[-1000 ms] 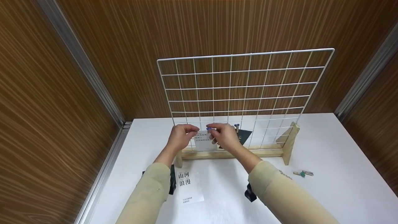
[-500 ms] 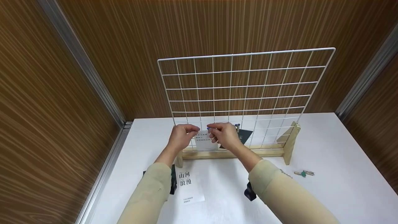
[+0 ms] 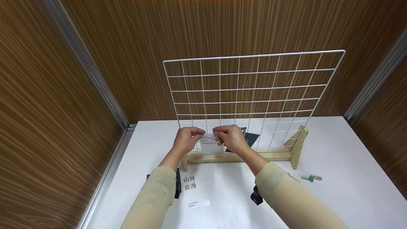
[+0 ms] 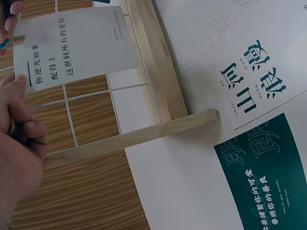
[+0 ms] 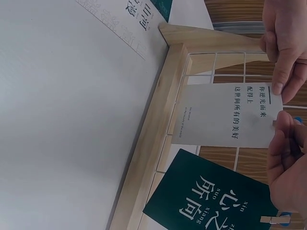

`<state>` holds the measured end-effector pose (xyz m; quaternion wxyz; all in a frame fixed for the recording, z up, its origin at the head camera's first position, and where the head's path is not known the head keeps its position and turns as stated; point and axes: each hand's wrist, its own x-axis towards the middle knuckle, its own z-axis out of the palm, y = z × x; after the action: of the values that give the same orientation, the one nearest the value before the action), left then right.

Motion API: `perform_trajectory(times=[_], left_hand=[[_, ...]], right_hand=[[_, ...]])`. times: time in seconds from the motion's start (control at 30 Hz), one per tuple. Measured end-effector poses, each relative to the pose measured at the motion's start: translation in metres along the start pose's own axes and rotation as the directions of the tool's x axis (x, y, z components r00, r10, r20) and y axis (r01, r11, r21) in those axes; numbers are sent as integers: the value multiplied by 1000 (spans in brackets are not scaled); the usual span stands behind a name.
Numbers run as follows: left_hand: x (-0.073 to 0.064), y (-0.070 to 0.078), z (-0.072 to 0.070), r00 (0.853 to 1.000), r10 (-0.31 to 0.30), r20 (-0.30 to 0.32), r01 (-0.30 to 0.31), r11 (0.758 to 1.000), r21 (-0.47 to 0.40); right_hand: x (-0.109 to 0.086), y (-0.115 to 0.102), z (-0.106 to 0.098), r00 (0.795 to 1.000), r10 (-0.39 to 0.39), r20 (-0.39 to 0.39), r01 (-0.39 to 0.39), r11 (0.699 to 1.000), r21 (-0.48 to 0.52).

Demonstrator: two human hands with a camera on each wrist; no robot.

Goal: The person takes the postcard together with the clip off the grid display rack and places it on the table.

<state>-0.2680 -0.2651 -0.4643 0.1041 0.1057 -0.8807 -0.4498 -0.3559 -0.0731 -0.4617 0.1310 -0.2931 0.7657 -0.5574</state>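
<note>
A white card (image 3: 211, 147) with printed lettering hangs upright against the lower part of a white wire grid (image 3: 254, 87). My left hand (image 3: 185, 139) pinches its top left corner between thumb and fingers. At the card's top edge, my right hand (image 3: 232, 138) pinches a small wooden clothespin (image 5: 274, 123) with a blue end; the fingers cover most of it. Just right of that, a dark green card (image 5: 206, 191) hangs tilted from another blue-ended clothespin (image 5: 274, 220) on the grid.
A wooden stand (image 3: 241, 157) holds the grid on the white table. In front lie a white card with large characters (image 3: 195, 195) and a green card (image 4: 264, 177), partly behind the left sleeve. Clothespins (image 3: 311, 178) and a thin cord (image 3: 293, 177) lie at the right.
Both hands keep their places at the card's top edge, with only slight finger movement. The whole head view has shifted a little.
</note>
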Motion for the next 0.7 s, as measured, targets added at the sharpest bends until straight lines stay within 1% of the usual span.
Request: perform_trajectory(times=[0.2,0.43,0.7], left_hand=[[0,-1,0,1000,-3,5,3,1000,4],[1,-2,0,1000,29,7,-29,999,30],[1,-1,-1,1000,15,3,-15,1000,20]], right_hand=[[0,1,0,1000,1,-3,-1,1000,-3],[0,3,0,999,35,-1,-35,998,52],[1,4,1,999,47,-6,-46,994,101]])
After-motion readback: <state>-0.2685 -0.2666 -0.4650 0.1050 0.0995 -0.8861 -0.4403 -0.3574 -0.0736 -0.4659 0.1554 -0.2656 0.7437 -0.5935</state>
